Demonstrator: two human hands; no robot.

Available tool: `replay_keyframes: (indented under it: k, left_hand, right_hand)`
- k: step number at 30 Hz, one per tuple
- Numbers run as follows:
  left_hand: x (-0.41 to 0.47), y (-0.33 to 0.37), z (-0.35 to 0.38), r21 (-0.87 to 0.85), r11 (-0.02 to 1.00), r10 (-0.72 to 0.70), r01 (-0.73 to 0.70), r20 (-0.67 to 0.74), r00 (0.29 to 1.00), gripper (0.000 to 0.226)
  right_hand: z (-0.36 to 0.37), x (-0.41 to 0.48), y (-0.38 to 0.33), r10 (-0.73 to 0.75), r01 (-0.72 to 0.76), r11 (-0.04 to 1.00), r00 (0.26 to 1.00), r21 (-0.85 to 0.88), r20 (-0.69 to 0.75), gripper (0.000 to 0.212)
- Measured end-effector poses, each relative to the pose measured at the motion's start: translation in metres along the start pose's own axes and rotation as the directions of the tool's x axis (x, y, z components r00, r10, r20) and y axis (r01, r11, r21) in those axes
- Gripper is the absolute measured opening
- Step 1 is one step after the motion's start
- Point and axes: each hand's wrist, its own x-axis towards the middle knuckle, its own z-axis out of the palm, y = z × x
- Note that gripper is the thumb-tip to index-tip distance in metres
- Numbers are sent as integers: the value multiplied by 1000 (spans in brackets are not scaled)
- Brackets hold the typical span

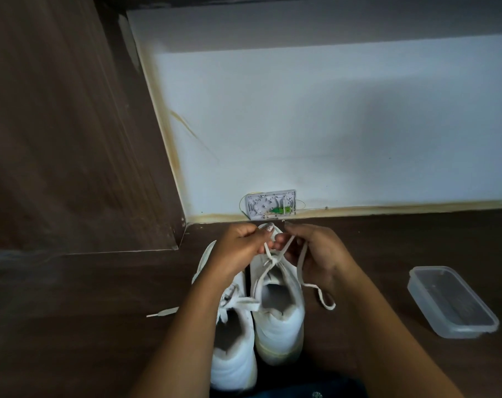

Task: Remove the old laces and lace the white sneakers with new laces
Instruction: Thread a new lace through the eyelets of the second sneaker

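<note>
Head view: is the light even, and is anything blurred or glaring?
Head view: dim, uneven light; the white wall is brightest, with a soft shadow on its right; the dark wooden surface loses detail; the sneakers look slightly soft; no strong glare.

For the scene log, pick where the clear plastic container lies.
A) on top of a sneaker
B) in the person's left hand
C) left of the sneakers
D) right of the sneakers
D: the clear plastic container lies on the dark surface to the right of the white sneakers, apart from them and held by neither hand.
</note>
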Motion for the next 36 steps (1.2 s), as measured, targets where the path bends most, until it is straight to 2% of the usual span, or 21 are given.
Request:
replay_keyframes:
  k: [2, 5, 10, 12, 15, 18, 21, 24, 26, 30, 32, 34, 36]
  left_hand:
    - [0, 4, 5, -211, 976, -56, 47, -36, 998, 36]
    - [-1, 5, 11, -512, 847, -161, 145, 12, 987, 43]
    - [1, 4, 9, -638, 749, -169, 177, 74, 983, 34]
    - [1, 3, 9, -633, 759, -128, 155, 88, 988, 29]
    - [0, -1, 10, -576, 811, -28, 106, 143, 989, 38]
    - [0, -3, 10, -482, 875, 34, 41, 147, 989, 46]
    - [0, -4, 9, -367, 930, 75, -10, 163, 984, 54]
    - [0, -2, 11, -267, 962, 104, -61, 153, 983, 39]
    - [2, -1, 12, -246, 967, 103, -73, 109, 989, 31]
    - [6, -5, 9, -274, 962, -6, 10, 15, 1000, 25]
    - [6, -7, 7, -276, 959, -56, 62, 30, 998, 18]
    - [5, -7, 5, -290, 953, -76, 91, 62, 995, 17]
    - [5, -7, 4, -308, 946, -81, 106, 93, 992, 19]
  right_hand:
    - [0, -1, 0, 39, -40, 995, 999, 88, 12, 33]
    - [0, 0, 2, 22, -27, 996, 998, 81, 54, 34]
    - [2, -2, 4, -84, 66, 990, 986, 123, 144, 23]
    - [1, 0, 7, -109, 95, 989, 985, 112, 132, 21]
    - [-1, 4, 11, -150, 152, 985, 988, -75, 41, 22]
    - [-1, 5, 13, -148, 154, 977, 988, -150, 51, 23]
    - [0, 2, 12, -145, 159, 969, 986, -190, 86, 34]
    - [-3, 2, 10, -194, 199, 944, 980, -263, 48, 28]
    - [-5, 3, 9, -221, 210, 933, 975, -291, -3, 23]
    - [-7, 2, 6, -217, 223, 920, 975, -323, 53, 16]
    - [-8, 1, 7, -212, 229, 920, 973, -320, 87, 6]
    - [-8, 1, 8, -224, 243, 912, 970, -332, 94, 17]
    - [-6, 1, 8, -241, 257, 904, 966, -342, 90, 15]
